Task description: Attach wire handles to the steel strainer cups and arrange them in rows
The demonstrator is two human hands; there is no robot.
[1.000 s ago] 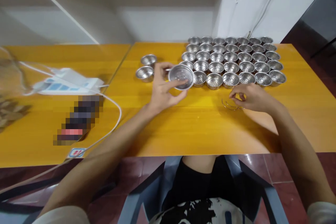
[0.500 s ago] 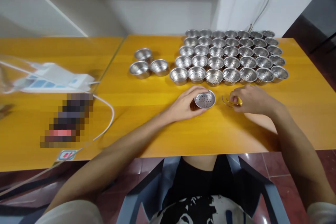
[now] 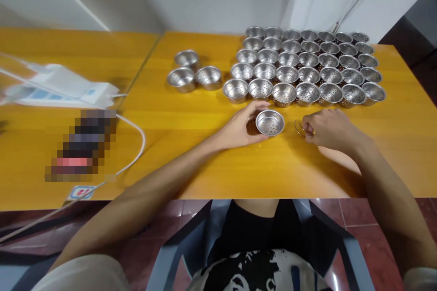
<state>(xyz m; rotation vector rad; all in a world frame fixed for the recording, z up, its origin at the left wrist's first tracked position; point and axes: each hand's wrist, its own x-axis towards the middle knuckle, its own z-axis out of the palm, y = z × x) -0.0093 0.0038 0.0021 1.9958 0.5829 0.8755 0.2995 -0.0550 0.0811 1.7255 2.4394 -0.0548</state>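
My left hand (image 3: pixel 241 128) curves round the left side of a round metal cup with a perforated bottom (image 3: pixel 270 123), its thumb and fingers at the rim. To the right of that cup, my right hand (image 3: pixel 329 128) is closed on a thin curved wire ring (image 3: pixel 299 128), which sticks out to the left of the fingertips. Behind both hands, several rows of similar perforated metal cups (image 3: pixel 308 93) stand close together. A separate group of three cups (image 3: pixel 182 79) sits further left.
On the left of the yellow table (image 3: pixel 211 173) lie a white power strip (image 3: pixel 61 93) with cables, a pixelated dark object (image 3: pixel 83 143) and a small sticker (image 3: pixel 81 192). A white wall rises behind the table.
The view has shifted slightly. The cup in my left hand is tilted a little differently, and the wire ring at my right fingertips has turned.
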